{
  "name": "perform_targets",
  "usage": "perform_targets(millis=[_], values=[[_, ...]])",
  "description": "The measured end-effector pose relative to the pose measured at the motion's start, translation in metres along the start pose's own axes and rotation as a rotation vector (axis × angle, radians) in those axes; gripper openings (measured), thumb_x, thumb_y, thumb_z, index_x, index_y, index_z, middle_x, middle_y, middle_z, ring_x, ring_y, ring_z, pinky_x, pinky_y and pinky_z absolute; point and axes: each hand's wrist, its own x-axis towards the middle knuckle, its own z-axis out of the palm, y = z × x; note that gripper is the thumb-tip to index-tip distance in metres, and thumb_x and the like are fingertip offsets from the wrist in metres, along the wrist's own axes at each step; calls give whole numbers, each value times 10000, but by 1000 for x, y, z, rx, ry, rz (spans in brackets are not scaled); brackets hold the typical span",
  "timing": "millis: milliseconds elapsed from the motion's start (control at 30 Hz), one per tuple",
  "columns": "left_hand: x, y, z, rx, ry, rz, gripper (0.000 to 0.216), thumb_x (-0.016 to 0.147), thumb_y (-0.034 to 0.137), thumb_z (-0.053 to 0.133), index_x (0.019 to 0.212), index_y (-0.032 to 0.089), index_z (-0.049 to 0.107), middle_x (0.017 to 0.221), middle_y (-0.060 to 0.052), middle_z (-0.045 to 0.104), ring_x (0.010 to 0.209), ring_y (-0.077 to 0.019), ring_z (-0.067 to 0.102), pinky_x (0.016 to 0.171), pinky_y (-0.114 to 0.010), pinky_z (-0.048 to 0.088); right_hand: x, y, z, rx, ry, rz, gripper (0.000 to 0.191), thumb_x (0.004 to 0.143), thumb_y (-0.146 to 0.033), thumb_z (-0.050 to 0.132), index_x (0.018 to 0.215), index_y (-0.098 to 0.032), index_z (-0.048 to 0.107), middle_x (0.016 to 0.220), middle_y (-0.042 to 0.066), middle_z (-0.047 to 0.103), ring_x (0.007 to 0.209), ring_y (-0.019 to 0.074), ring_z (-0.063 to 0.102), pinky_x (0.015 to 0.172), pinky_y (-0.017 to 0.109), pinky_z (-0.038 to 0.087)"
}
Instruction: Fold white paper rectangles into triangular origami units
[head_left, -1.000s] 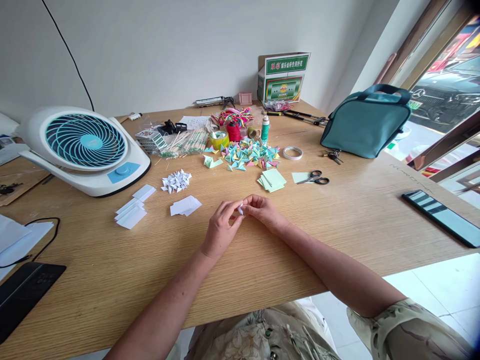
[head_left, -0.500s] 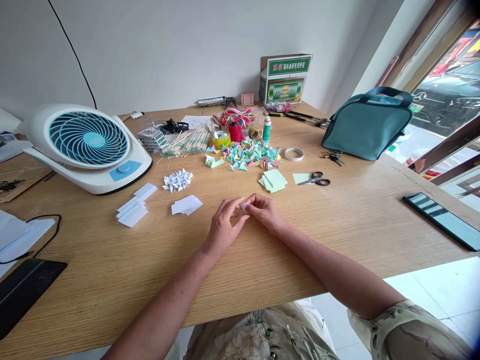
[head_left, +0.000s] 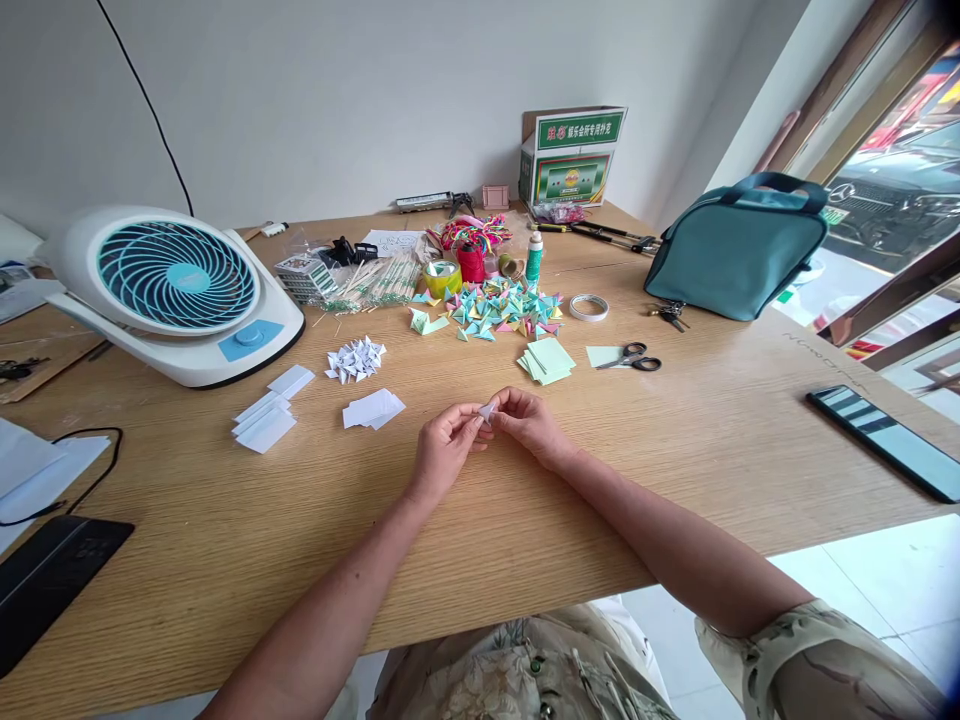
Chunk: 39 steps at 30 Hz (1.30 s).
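Note:
A small folded piece of white paper (head_left: 487, 412) is pinched between my two hands above the table. My left hand (head_left: 444, 448) grips its left side with thumb and fingers pressed together. On its right side my right hand (head_left: 534, 428) holds it the same way; part of the paper is hidden by the fingers. White paper slips (head_left: 373, 409) lie to the left of my hands, with a pile of small folded white triangles (head_left: 355, 360) behind them. More white folded slips (head_left: 265, 420) lie farther left. Behind my right hand is a stack of light green paper (head_left: 547, 360).
Scissors (head_left: 637, 358) rest by a green sheet, near a tape roll (head_left: 589, 308). Coloured folded paper pieces (head_left: 499, 310) are heaped at mid-table. A fan (head_left: 180, 290) stands left; a teal bag (head_left: 739, 245) and a phone (head_left: 881, 440) are right.
My left hand has turned slightly, and its fingers have closed from a looser curl into a pinch on the white paper. My right hand stays nearly still.

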Motion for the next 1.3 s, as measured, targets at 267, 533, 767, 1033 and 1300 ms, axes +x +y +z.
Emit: perform_targets(millis=[267, 533, 767, 1033, 1300], values=[[-1, 0, 0, 28, 5, 1, 314, 819, 423, 638, 933, 131, 656, 797, -62, 722, 733, -182, 706, 653, -304, 606, 1, 2, -1, -22, -8, 8, 363, 653, -453, 790, 787, -185, 584, 724, -10, 610, 648, 112, 542, 612, 248, 440], [0, 4, 0, -80, -34, -110, 315, 785, 453, 671, 850, 154, 596, 798, -33, 685, 754, -172, 692, 573, -263, 591, -1, 2, -2, -71, -45, -40, 338, 708, -468, 748, 788, -184, 582, 722, -4, 604, 637, 114, 528, 606, 255, 430], [0, 5, 2, -190, -73, -158, 344, 752, 456, 706, 814, 157, 546, 779, -5, 640, 758, -159, 685, 617, -272, 594, -2, 2, -1, -162, -5, -79, 337, 712, -476, 744, 728, -185, 575, 650, -23, 569, 567, 99, 478, 538, 239, 395], [2, 2, -1, -180, -77, -132, 316, 739, 418, 732, 799, 149, 578, 712, 4, 642, 576, -85, 595, 604, -233, 542, -2, -1, -2, -127, -2, -147, 305, 734, -459, 731, 760, -189, 592, 686, 0, 615, 626, 129, 547, 606, 273, 433], [3, 1, -1, -239, -84, -137, 311, 716, 400, 756, 812, 146, 603, 689, 7, 629, 556, -74, 542, 615, -248, 550, -2, 2, -6, -189, 27, -202, 268, 773, -434, 706, 766, -180, 625, 726, 15, 612, 653, 134, 538, 657, 294, 438]])
